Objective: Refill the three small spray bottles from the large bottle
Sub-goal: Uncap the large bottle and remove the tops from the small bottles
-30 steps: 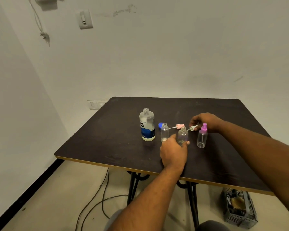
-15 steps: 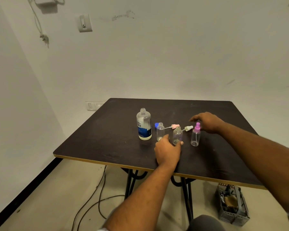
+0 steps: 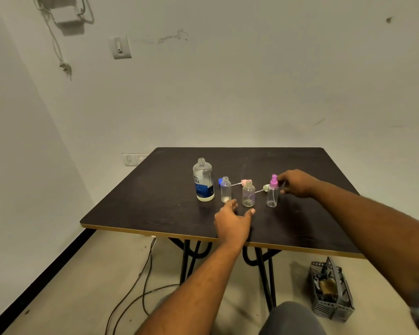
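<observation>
The large clear bottle (image 3: 203, 181) with a blue label stands uncapped on the dark table (image 3: 155, 201); its blue cap (image 3: 220, 181) lies just behind. To its right stand two open small bottles (image 3: 226, 189) (image 3: 248, 194) and a third small bottle (image 3: 272, 193) with a purple spray top. A pink spray head (image 3: 243, 182) and a white spray head (image 3: 265, 187) lie behind them. My left hand (image 3: 232, 220) rests in front of the middle bottle, fingers spread, holding nothing. My right hand (image 3: 298, 183) is beside the purple top, fingertips at it, not closed around it.
A grey plastic basket (image 3: 331, 291) with odds and ends sits on the floor under the table's right front corner. Black cables (image 3: 136, 286) trail on the floor at the left of the table legs. The wall is close behind the table.
My left hand has drawn back from the middle small bottle and opened. My right hand has left the white spray head and moved to the purple top of the third bottle.
</observation>
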